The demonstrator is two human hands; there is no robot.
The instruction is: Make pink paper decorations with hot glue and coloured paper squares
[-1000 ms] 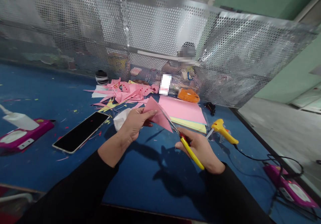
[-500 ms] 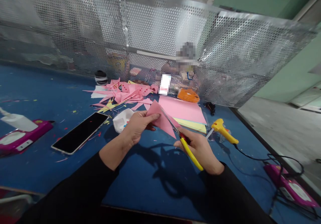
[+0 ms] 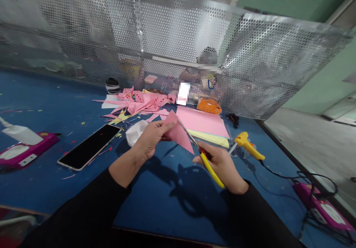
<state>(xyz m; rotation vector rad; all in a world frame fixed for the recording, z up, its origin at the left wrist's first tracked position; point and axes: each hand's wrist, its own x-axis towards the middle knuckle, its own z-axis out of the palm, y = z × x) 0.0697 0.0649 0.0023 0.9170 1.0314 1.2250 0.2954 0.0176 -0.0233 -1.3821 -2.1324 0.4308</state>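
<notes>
L hand (image 3: 151,138) pinches pink paper (image 3: 178,133), prob. light, bendy, easily torn; best pinched lightly nr. edge. R hand (image 3: 222,164) grips yellow-handled scissors (image 3: 212,171).

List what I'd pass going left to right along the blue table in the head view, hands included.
Magenta power strip → dark-screened phone → left hand holding pink paper → right hand gripping yellow-handled scissors → yellow glue gun → second magenta strip
</notes>
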